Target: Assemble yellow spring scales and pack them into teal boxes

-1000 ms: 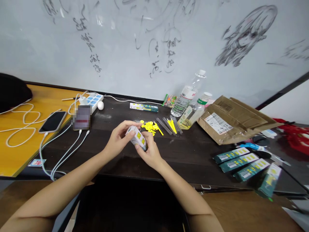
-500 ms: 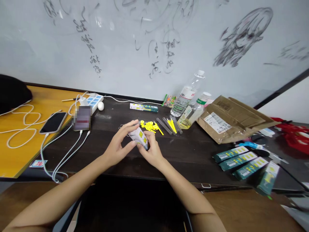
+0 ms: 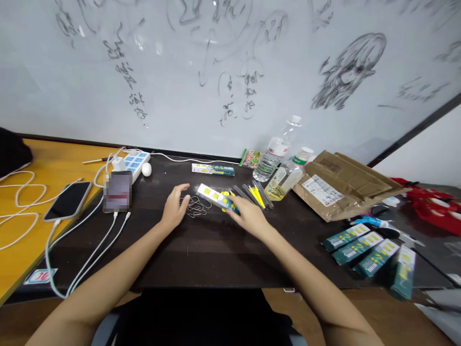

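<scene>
My right hand (image 3: pixel 249 215) grips the green end of a slim white-and-green box (image 3: pixel 212 194), which slants up and left over the dark desk. Small yellow plastic pieces (image 3: pixel 227 194) lie partly hidden behind that box. My left hand (image 3: pixel 175 208) is empty, its thumb and fingers apart, just left of a loose tangle of thin dark cord (image 3: pixel 196 206). Beyond the hands a similar box (image 3: pixel 213 169) lies flat. To the right of the yellow pieces are dark clear tubes (image 3: pixel 245 193) and yellow sticks (image 3: pixel 256 196).
Two plastic bottles, one of water (image 3: pixel 272 154) and one of yellowish liquid (image 3: pixel 288 175), stand before a brown parcel (image 3: pixel 334 187). Several green boxes (image 3: pixel 376 257) lie at the right. Phones (image 3: pixel 68 201), white cables and a power strip (image 3: pixel 134 163) occupy the left side.
My left hand has let go of the box and moved left. The right hand has shifted right, keeping the box, which now lies lengthwise to view. The camera view has tilted slightly up.
</scene>
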A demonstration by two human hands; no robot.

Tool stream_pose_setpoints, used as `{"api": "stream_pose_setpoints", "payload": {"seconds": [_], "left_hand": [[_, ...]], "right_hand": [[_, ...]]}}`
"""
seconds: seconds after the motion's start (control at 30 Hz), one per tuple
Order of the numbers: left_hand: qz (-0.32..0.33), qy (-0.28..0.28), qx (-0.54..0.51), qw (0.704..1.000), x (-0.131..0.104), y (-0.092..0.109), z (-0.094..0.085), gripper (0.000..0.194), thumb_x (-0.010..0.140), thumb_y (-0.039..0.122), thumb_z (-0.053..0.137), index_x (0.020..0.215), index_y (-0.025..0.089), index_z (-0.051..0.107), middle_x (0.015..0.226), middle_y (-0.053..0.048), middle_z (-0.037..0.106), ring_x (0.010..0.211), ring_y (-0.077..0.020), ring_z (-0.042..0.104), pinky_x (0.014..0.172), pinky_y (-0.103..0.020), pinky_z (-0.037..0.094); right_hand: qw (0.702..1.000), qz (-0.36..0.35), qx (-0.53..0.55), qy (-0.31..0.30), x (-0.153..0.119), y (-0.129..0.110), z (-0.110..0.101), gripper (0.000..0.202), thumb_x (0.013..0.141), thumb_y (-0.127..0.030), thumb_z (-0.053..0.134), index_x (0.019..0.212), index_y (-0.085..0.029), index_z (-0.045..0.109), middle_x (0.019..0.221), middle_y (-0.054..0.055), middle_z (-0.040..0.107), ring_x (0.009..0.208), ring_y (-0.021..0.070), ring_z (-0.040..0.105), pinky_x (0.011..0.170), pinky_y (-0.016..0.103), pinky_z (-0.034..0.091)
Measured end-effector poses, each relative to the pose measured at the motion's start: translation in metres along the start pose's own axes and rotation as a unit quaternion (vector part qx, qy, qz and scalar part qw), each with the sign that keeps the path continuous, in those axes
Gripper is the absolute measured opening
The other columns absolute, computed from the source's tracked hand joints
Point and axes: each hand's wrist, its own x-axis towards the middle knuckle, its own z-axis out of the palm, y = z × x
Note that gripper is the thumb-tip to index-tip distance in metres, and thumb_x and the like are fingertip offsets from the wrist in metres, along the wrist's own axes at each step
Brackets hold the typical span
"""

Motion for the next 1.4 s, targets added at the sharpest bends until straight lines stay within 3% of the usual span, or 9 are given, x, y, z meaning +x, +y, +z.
{"api": "stream_pose_setpoints", "payload": {"seconds": [0.23,0.37,0.47,0.6,0.8,0.97,1.1,1.27,1.4], "left_hand": [[0.094,-0.102,0.127,0.982,-0.010,0.005,-0.002,0.037,0.094,0.032,0.041,0.128,0.019,0.045,0.127,-0.010,0.058,0.120,-0.0215,0.052,0.111,-0.045,0.031],[0.076,-0.099,0.147,0.981,-0.006,0.002,-0.004,0.035,0.095,0.032,0.039,0.127,0.019,0.047,0.125,-0.009,0.060,0.119,-0.0210,0.053,0.111,-0.044,0.032],[0.074,-0.117,0.145,0.980,-0.005,0.001,-0.002,0.034,0.095,0.032,0.039,0.126,0.020,0.048,0.124,-0.009,0.060,0.119,-0.0202,0.054,0.111,-0.044,0.032],[0.066,-0.125,0.145,0.979,-0.005,0.001,0.001,0.034,0.095,0.032,0.039,0.126,0.020,0.048,0.124,-0.008,0.060,0.118,-0.0193,0.054,0.111,-0.043,0.032],[0.070,-0.134,0.152,0.977,-0.004,0.003,0.002,0.034,0.094,0.031,0.040,0.124,0.020,0.051,0.122,-0.008,0.062,0.116,-0.0197,0.055,0.110,-0.043,0.032],[0.115,-0.183,0.166,0.962,-0.007,0.010,0.009,0.027,0.094,0.027,0.038,0.104,0.023,0.063,0.106,-0.005,0.068,0.102,-0.0181,0.062,0.107,-0.043,0.035],[0.157,-0.226,0.184,0.944,-0.010,0.012,0.013,0.028,0.093,0.026,0.038,0.095,0.024,0.065,0.095,-0.004,0.070,0.095,-0.0180,0.063,0.103,-0.042,0.039],[0.126,-0.209,0.228,0.943,0.008,0.009,0.016,0.026,0.092,0.029,0.040,0.088,0.021,0.065,0.087,-0.006,0.068,0.082,-0.0201,0.062,0.087,-0.039,0.046],[0.111,-0.190,0.221,0.950,0.025,0.003,0.023,0.025,0.092,0.028,0.041,0.086,0.020,0.064,0.085,-0.006,0.067,0.081,-0.0201,0.062,0.080,-0.036,0.046]], "right_hand": [[0.986,0.008,-0.168,0.000,0.140,0.047,0.022,0.045,0.094,-0.029,0.044,0.138,-0.019,0.044,0.119,0.016,0.061,0.111,0.0279,0.051,0.095,0.041,0.032],[0.986,0.030,-0.166,0.003,0.165,0.046,0.047,0.045,0.092,-0.025,0.045,0.136,-0.018,0.046,0.121,0.016,0.060,0.112,0.0281,0.050,0.097,0.042,0.031],[0.991,0.023,-0.122,0.051,0.144,0.039,0.054,0.041,0.092,-0.023,0.041,0.133,-0.017,0.049,0.120,0.014,0.060,0.112,0.0269,0.051,0.099,0.041,0.031],[0.990,-0.041,-0.081,0.111,0.080,0.043,0.048,0.035,0.093,-0.024,0.041,0.126,-0.020,0.053,0.115,0.010,0.063,0.110,0.0234,0.052,0.106,0.042,0.026],[0.970,0.072,-0.083,0.218,0.004,0.086,0.030,0.026,0.092,-0.025,0.042,0.109,-0.017,0.060,0.101,0.010,0.065,0.096,0.0248,0.055,0.087,0.038,0.038],[0.971,0.089,-0.027,0.222,0.002,0.078,0.027,0.023,0.091,-0.021,0.040,0.098,-0.015,0.060,0.089,0.010,0.063,0.087,0.0231,0.055,0.079,0.034,0.039],[0.991,0.027,-0.035,0.129,0.003,0.052,0.039,0.020,0.090,-0.021,0.042,0.093,-0.018,0.062,0.091,0.008,0.064,0.089,0.0228,0.055,0.079,0.033,0.038],[0.996,-0.041,-0.047,0.062,0.000,0.035,0.051,0.021,0.092,-0.022,0.043,0.092,-0.020,0.063,0.092,0.008,0.065,0.089,0.0218,0.054,0.076,0.032,0.035],[0.996,-0.030,-0.054,0.071,0.002,0.038,0.050,0.021,0.091,-0.020,0.043,0.095,-0.020,0.064,0.092,0.008,0.065,0.089,0.0221,0.054,0.076,0.032,0.036]]}}
